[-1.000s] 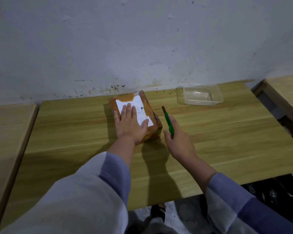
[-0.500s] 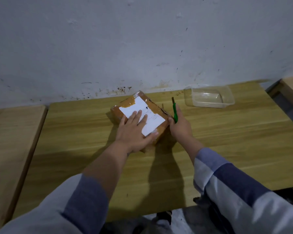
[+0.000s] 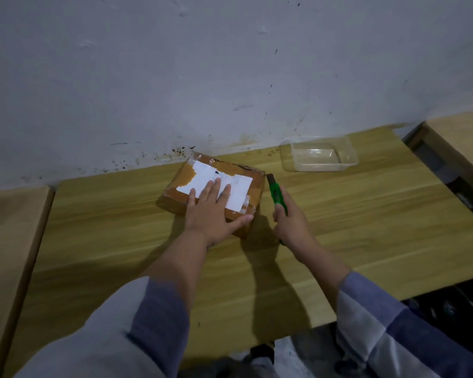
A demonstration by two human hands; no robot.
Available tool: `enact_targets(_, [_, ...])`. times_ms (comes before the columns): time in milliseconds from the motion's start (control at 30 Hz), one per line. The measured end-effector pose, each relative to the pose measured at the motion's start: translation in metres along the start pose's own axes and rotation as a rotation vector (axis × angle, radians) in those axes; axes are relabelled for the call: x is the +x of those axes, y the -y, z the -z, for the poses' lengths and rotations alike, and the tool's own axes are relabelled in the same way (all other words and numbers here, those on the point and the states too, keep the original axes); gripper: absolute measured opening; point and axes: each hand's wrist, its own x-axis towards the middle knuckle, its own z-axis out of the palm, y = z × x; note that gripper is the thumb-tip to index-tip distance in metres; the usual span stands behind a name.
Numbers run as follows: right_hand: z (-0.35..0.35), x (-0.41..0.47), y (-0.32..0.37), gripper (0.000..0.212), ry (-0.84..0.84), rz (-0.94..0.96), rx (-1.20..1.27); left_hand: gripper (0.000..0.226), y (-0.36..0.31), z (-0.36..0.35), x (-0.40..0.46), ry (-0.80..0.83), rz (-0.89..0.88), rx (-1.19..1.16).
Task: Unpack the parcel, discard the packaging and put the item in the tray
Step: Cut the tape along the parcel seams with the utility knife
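Note:
A brown taped parcel (image 3: 194, 177) with a white label lies on the wooden table near the wall. My left hand (image 3: 212, 212) rests flat on its top, fingers spread, pressing it down. My right hand (image 3: 291, 223) grips a green utility knife (image 3: 275, 192), its tip just beside the parcel's right edge; whether the blade touches the parcel I cannot tell. A clear plastic tray (image 3: 348, 158) stands empty at the back right, apart from both hands.
The wooden table (image 3: 366, 227) ends at the wall behind the parcel. Another wooden surface (image 3: 8, 241) adjoins on the left and a third (image 3: 464, 137) stands at the far right across a gap. Dark items lie on the floor at the lower right.
The parcel has turned clockwise under my left hand. My right hand with the knife has come in from the right to the parcel's right edge.

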Motion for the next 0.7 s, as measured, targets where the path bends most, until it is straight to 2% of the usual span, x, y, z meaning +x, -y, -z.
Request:
enact_targets(200, [-0.006, -0.021, 0.003, 0.048, 0.059, -0.103, 0.169, 0.099, -0.006, 0.002, 0.001, 0.043, 0.043, -0.009])
enact_targets(467, [-0.005, -0.022, 0.016, 0.048, 0.064, -0.161, 0.116, 0.098, -0.006, 0.001, 0.000, 0.060, 0.052, -0.014])
enact_targets(700, [-0.010, -0.014, 0.033, 0.049, 0.026, -0.192, -0.032, 0.104, -0.001, 0.005, 0.004, 0.141, 0.011, -0.002])
